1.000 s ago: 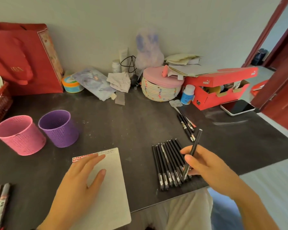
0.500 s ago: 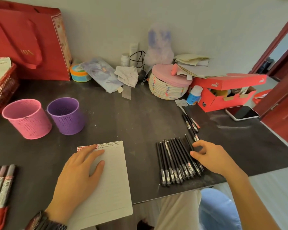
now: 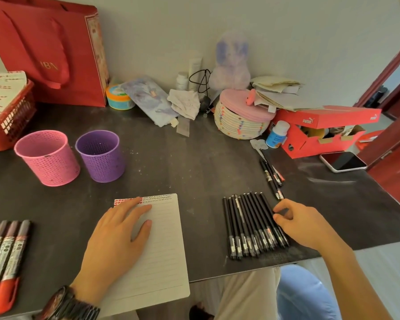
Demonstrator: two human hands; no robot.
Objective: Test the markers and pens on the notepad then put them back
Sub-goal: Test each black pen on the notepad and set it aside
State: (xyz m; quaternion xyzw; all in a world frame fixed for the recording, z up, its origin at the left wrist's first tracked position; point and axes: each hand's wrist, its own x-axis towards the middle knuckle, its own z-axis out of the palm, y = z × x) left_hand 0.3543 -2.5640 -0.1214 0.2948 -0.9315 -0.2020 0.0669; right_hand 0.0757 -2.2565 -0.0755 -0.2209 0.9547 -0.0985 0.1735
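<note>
Several red-capped markers [image 3: 5,255] lie side by side at the near left edge of a dark table [image 3: 194,158]. Behind them stand a pink cup [image 3: 47,158] and a purple cup [image 3: 101,155]. The left hand [image 3: 116,245] rests flat, fingers spread, on a lined notepad [image 3: 162,250], steadying it. To the right, a tidy row of black pens [image 3: 252,225] lies near the table's front edge. The right hand [image 3: 303,222] curls at the row's right side, thumb and forefinger at the outermost pen; whether they actually pinch it is unclear. The pens look light, stiff and smooth, likely to roll, so a fingertip pinch at mid-barrel should suit.
</note>
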